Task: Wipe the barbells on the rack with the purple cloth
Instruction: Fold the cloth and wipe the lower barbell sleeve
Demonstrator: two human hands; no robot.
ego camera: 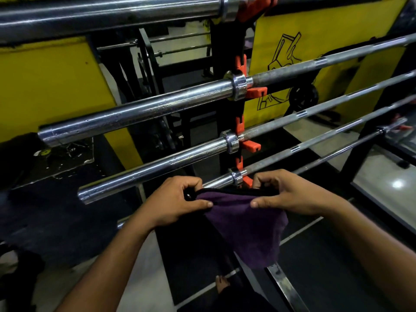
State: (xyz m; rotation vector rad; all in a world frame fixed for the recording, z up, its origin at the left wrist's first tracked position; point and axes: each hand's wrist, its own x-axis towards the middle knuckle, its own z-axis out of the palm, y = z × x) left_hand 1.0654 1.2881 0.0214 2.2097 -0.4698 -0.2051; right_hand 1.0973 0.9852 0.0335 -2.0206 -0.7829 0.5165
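Note:
A purple cloth (247, 228) hangs from both my hands in front of the rack. My left hand (180, 201) pinches its top edge on the left and my right hand (290, 194) pinches it on the right. Several chrome barbells lie across the rack, one above the other. The top barbell (112, 12) runs along the upper edge. Below it come a second barbell (146, 109) and a third barbell (157, 167). The lowest barbell (234, 176) passes right behind my hands, and its sleeve is mostly hidden by them and the cloth.
A black upright post with orange hooks (249, 145) carries the bars. Yellow wall panels (45, 82) stand behind. A black weight plate (304, 97) sits at the back right. A black floor frame (283, 287) runs by my bare foot (221, 283).

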